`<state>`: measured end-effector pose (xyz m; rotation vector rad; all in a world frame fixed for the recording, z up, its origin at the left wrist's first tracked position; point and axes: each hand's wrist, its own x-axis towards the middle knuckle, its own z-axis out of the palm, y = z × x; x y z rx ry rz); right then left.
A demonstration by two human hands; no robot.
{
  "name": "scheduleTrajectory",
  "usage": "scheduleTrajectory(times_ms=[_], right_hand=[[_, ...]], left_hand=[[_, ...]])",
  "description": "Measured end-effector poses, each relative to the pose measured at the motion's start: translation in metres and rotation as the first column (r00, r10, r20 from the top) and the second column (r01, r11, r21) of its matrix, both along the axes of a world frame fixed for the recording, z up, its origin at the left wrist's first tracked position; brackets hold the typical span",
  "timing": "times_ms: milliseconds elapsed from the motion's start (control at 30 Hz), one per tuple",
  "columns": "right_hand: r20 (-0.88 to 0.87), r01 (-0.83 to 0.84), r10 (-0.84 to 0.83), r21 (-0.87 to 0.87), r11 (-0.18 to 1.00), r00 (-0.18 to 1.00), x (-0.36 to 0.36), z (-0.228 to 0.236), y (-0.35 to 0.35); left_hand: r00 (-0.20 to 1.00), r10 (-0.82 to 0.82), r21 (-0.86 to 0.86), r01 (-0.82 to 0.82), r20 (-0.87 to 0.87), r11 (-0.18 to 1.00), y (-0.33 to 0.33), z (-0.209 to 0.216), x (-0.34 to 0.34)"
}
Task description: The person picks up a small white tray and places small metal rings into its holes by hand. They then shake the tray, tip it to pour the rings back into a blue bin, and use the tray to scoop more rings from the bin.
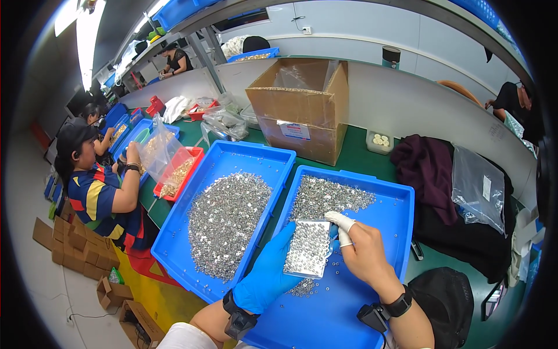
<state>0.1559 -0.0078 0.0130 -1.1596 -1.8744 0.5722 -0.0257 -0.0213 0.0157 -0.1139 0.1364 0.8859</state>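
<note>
My left hand (266, 285), in a blue glove, holds a flat silvery-white rectangular plate (308, 249) by its left side and from below. Many small metal rings cover the plate's face. My right hand (366, 247) is bare except for white finger cots, its fingers curled at the plate's upper right corner; whether anything is pinched between them is hidden. Below both hands lies a blue tray (383, 192) with a heap of small metal rings (322, 195) toward its far left and more scattered about. To the left, a second blue tray (168, 247) carries a larger ring heap (226, 221).
A cardboard box (302, 110) stands behind the trays, beside a small clear container (379, 141) of pale round pieces. Dark cloth (424, 174) and a clear plastic bag (478, 186) lie right. At left, a co-worker (99, 186) handles a clear bag above a red tray (197, 156).
</note>
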Motion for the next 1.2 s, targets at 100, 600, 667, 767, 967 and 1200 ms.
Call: scheduleTrajectory(times_ms=[100,600,667,767,967,1200], right_hand=[[-0.004,0.002,-0.002,0.008,1.0,1.0,0.0,0.0,0.0],[-0.037,-0.001,0.002,0.026,1.0,0.999,0.0,-0.001,0.0],[-0.045,-0.002,0.003,0.031,1.0,0.999,0.0,-0.001,0.0],[-0.04,0.0,0.002,0.038,0.999,0.999,-0.001,0.0,-0.001],[-0.044,-0.002,0.004,0.043,0.999,0.999,-0.001,0.0,0.0],[-0.052,-0.002,0.004,0.035,0.999,0.999,-0.001,-0.002,-0.001]], left_hand=[[1.0,0.002,0.005,-0.002,-0.013,1.0,-0.001,0.001,0.0],[0.996,-0.019,0.029,0.016,0.092,0.999,-0.001,0.001,0.002],[0.995,-0.019,0.029,0.016,0.096,0.999,-0.001,0.001,0.001],[0.994,-0.018,0.032,0.015,0.108,0.999,-0.002,0.001,0.001],[0.995,0.019,0.003,-0.019,-0.094,1.0,-0.001,0.006,0.003],[0.933,0.082,0.001,-0.087,-0.35,0.996,-0.003,0.02,0.01]])
